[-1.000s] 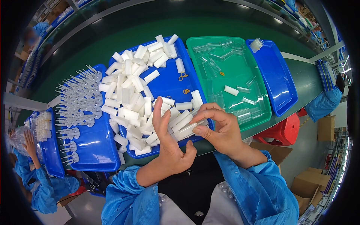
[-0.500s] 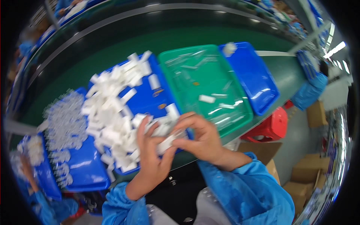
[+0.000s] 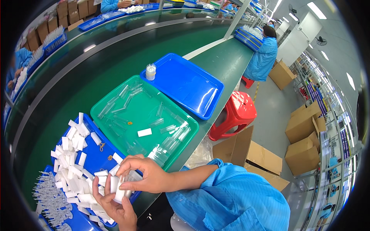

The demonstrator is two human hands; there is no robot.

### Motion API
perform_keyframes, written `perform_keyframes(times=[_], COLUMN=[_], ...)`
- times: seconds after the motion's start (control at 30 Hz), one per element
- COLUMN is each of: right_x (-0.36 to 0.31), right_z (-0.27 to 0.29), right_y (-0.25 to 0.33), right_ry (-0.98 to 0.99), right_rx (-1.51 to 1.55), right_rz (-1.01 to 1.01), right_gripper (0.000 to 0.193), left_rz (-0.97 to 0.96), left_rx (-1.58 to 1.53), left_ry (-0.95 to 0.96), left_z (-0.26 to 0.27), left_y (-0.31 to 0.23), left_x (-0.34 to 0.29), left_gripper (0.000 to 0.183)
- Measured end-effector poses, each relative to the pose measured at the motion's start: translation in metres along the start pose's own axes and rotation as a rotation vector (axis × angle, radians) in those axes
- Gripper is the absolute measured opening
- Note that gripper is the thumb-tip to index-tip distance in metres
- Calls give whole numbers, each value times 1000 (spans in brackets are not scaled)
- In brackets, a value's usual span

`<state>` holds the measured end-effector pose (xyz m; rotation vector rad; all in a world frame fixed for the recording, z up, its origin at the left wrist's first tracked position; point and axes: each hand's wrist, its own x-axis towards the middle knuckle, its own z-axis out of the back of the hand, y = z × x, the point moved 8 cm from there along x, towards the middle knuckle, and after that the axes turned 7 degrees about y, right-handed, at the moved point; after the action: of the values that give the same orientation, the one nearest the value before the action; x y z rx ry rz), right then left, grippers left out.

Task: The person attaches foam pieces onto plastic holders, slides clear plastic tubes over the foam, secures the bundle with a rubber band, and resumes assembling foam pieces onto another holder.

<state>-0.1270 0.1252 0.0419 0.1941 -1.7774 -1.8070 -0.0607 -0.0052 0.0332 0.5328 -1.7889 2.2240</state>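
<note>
My left hand (image 3: 119,208) has its fingers curled around small white blocks (image 3: 119,195) held upright. From the right my right hand (image 3: 145,175) reaches over and pinches a clear tube (image 3: 122,178) at those blocks; its fingers hide part of the group. Just beyond my hands a blue tray (image 3: 110,147) holds a heap of loose white blocks (image 3: 73,169) and a few tan rubber bands (image 3: 110,158). Past it lies a green tray (image 3: 111,90) with scattered clear tubes (image 3: 167,144), a single white block (image 3: 144,132) and another tan band (image 3: 130,123).
A second blue tray (image 3: 185,84) carries an upright white-and-clear bundle (image 3: 150,72) at its left corner. Many clear spiky parts (image 3: 50,198) lie at lower left. Right of the table stand a red stool (image 3: 239,111) and an open carton (image 3: 262,156). A co-worker (image 3: 264,54) sits farther along.
The view has swung right, so trays and hands appear farther left and lower. Both hands stay together at the white blocks, and the clear tube now shows between them.
</note>
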Motion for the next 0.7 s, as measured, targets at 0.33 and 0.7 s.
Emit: perform_keyframes(times=[0.33, 0.7], right_x=[-4, -2], right_z=[1, -2], right_y=[-1, 0], right_ry=[12, 20], right_rx=[-20, -40], right_rz=[14, 16], right_gripper=[28, 27], left_rz=[27, 95], left_rx=[27, -46], left_ry=[-6, -78], left_z=[1, 7], left_y=[-3, 5], left_x=[2, -2], left_gripper=[24, 13])
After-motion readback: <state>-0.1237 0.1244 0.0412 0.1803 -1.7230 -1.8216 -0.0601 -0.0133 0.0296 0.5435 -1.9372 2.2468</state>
